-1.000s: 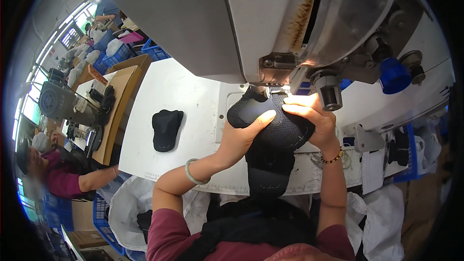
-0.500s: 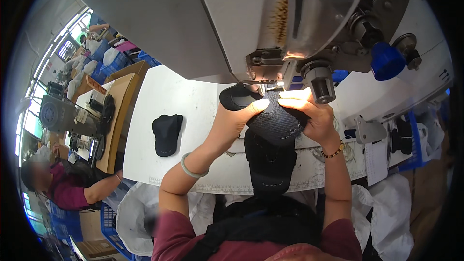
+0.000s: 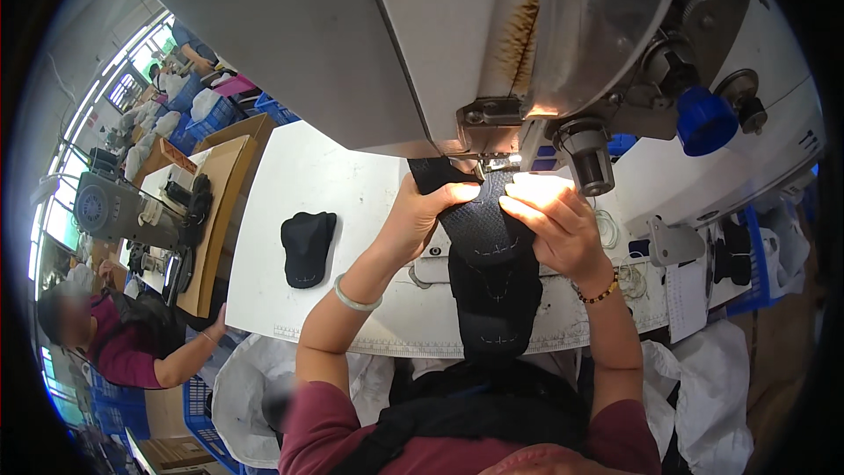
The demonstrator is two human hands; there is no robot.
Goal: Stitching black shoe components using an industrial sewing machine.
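A black mesh shoe upper [image 3: 488, 227], with pale stitch marks on its front, lies under the lit presser foot [image 3: 498, 164] of a grey sewing machine [image 3: 299, 44]. My left hand [image 3: 420, 216] grips its left side, thumb pressed on top near the needle. My right hand [image 3: 563, 227] pinches its right edge with thumb and fingers close to the foot. Below it, another black upper [image 3: 498, 308] hangs over the table's front edge, partly covered by the first. One more black upper [image 3: 308, 249] rests flat on the white table, left of my left arm.
The white table [image 3: 369, 158] has a ruler strip along its front edge. Loose thread [image 3: 633, 281] and a metal plate [image 3: 675, 242] lie at the right. White cloth bags [image 3: 712, 387] hang below. A co-worker [image 3: 132, 334] sits at the left beside another machine [image 3: 123, 207].
The upper under the foot has turned and shifted a little to the left. My right hand has drawn its fingers in closer together. The co-worker's arm has moved up slightly.
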